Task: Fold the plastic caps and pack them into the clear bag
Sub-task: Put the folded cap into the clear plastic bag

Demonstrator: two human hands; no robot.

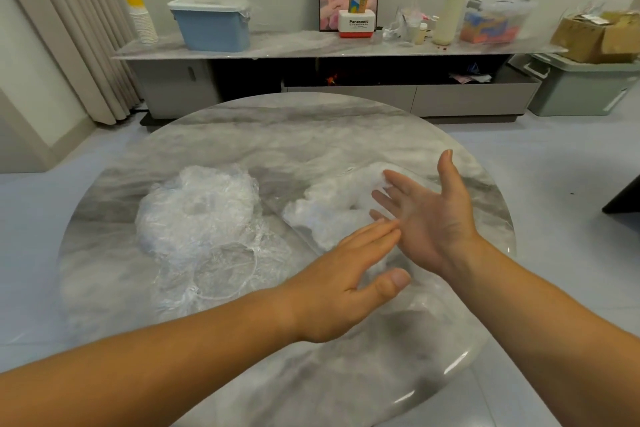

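A round marble table (263, 135) fills the view, and the clear plastic on it blends into the grey stone, so edges are hard to trace. On the table's left half sits a crumpled heap of caps (197, 208). Just nearer the table's front edge, one loose cap (225, 270) lies spread flat, its elastic rim forming a ring. On the table's right half lies the bag (329, 208), whitish with its contents. Its long axis runs diagonally from the table's centre toward the far right rim, and its near end is hidden behind the hands. The left hand (346, 282) is flat with straight fingers and grips nothing. The right hand (433, 215) is spread wide, palm showing, also grasping nothing. Whether either touches the bag is unclear.
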